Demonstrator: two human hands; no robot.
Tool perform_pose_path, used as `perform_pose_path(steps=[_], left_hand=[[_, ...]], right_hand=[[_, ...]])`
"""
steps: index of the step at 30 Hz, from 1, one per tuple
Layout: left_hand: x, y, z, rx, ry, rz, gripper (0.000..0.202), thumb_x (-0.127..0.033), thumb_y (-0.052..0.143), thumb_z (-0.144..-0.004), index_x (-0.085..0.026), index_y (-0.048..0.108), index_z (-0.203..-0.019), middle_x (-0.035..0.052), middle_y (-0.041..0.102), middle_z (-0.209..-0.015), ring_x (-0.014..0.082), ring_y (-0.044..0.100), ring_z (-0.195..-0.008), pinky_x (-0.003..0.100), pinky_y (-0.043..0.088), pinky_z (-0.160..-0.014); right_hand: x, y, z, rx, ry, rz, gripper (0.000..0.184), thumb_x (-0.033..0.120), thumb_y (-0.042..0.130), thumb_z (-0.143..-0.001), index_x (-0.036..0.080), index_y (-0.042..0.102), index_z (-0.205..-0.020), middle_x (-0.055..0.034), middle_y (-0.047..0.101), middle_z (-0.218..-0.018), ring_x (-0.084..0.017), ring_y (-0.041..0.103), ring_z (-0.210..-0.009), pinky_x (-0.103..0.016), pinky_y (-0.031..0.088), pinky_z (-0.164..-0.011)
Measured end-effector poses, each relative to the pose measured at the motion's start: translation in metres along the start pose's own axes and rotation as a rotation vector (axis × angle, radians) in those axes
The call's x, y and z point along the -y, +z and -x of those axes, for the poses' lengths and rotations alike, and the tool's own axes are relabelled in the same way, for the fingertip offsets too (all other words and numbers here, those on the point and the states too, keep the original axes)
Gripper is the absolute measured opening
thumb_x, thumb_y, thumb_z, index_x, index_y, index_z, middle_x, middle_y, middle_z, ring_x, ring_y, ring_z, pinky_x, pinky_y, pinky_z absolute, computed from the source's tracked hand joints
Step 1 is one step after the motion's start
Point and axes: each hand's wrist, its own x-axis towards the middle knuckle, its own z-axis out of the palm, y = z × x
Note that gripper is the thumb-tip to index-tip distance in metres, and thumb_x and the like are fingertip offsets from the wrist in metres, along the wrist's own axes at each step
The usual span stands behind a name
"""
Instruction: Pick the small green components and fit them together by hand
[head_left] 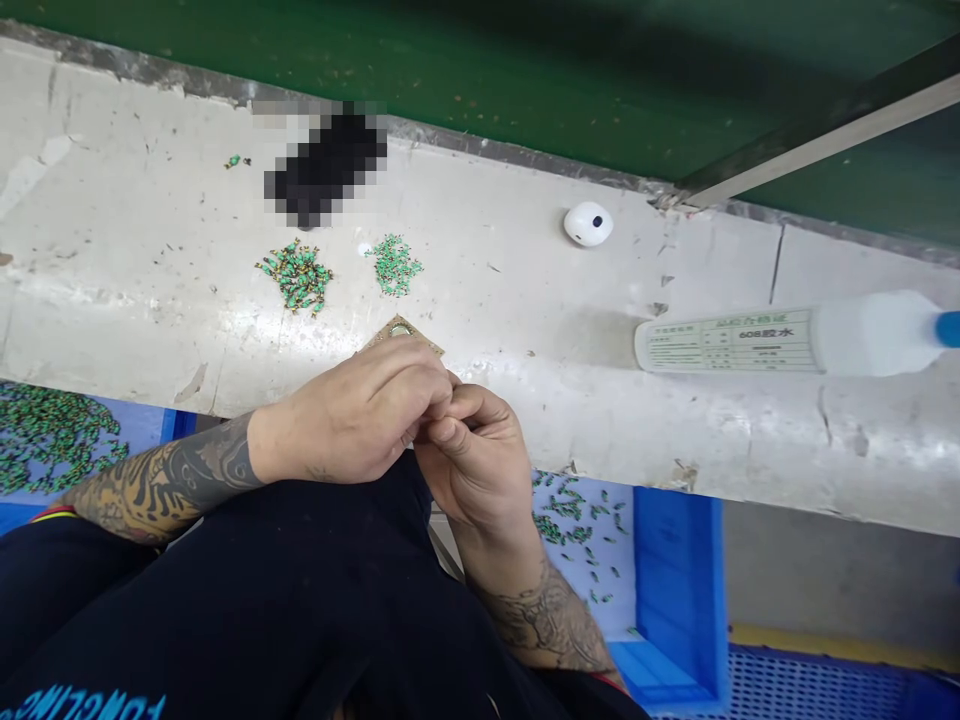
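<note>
Over the bench's front edge, my left hand (352,410) and my right hand (480,450) meet with their fingertips pressed together. Both are closed in a pinch; whatever lies between the fingers is hidden or too small to name. Just behind my left hand, partly covered by it, a small tan square plate (429,341) with a shiny round centre rests on the bench. Beyond it lie a heap of small green-and-gold pieces (300,278) and a heap of smaller green pieces (394,265).
A white glue bottle (731,340) with a blue cap lies on its side at right. Farther back are a small rounded white object (589,224) and a blurred black object (328,165). Blue bins (679,580) below the bench edge hold many green pieces. A green wall (487,70) runs behind.
</note>
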Motion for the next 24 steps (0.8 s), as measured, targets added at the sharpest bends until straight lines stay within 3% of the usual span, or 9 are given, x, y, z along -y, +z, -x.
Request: perform_pose_path(steps=[5, 14, 19, 21, 24], left_hand=[[0.000, 0.004, 0.001, -0.109, -0.018, 0.066, 0.014, -0.008, 0.055, -0.093, -0.020, 0.049, -0.096, 0.0050, 0.062, -0.089, 0.0159, 0.059, -0.085, 0.031, 0.054, -0.078], [0.004, -0.005, 0.003, 0.055, 0.084, -0.126, 0.007, -0.017, 0.049, -0.095, -0.022, 0.046, -0.092, 0.0062, 0.061, -0.088, 0.0198, 0.060, -0.086, 0.038, 0.056, -0.083], [0.004, 0.001, 0.010, -0.037, 0.088, -0.079, 0.010, -0.017, 0.049, -0.094, -0.023, 0.043, -0.089, 0.0039, 0.060, -0.083, 0.0179, 0.058, -0.078, 0.035, 0.054, -0.075], [0.002, 0.005, 0.016, -0.065, 0.064, -0.057, 0.011, -0.016, 0.048, -0.093, -0.023, 0.044, -0.087, 0.0034, 0.060, -0.080, 0.0175, 0.058, -0.077, 0.033, 0.054, -0.073], [-0.001, 0.013, 0.026, 0.025, 0.021, -0.091, 0.008, -0.015, 0.048, -0.094, -0.021, 0.050, -0.090, 0.0048, 0.065, -0.082, 0.0176, 0.060, -0.079, 0.033, 0.054, -0.074]], right_hand=[[0.002, 0.003, 0.001, 0.020, -0.006, -0.031, 0.016, 0.030, 0.093, -0.070, 0.031, 0.078, -0.075, 0.0050, 0.064, -0.078, -0.010, 0.061, -0.075, -0.024, 0.053, -0.074], [0.001, 0.000, 0.002, 0.021, -0.015, 0.083, 0.015, 0.031, 0.091, -0.071, 0.029, 0.076, -0.073, 0.0029, 0.063, -0.076, -0.014, 0.061, -0.075, -0.033, 0.055, -0.079], [0.002, 0.004, 0.006, 0.044, 0.042, 0.025, 0.017, 0.034, 0.090, -0.072, 0.029, 0.074, -0.074, 0.0034, 0.061, -0.076, -0.014, 0.060, -0.074, -0.032, 0.054, -0.077], [0.005, -0.001, 0.000, 0.020, -0.027, 0.034, 0.017, 0.034, 0.089, -0.073, 0.030, 0.073, -0.075, 0.0047, 0.059, -0.076, -0.012, 0.056, -0.069, -0.028, 0.051, -0.070], [0.012, -0.023, -0.024, -0.068, -0.223, 0.231, 0.013, 0.035, 0.083, -0.079, 0.029, 0.072, -0.081, 0.0047, 0.058, -0.074, -0.011, 0.053, -0.066, -0.026, 0.048, -0.066]])
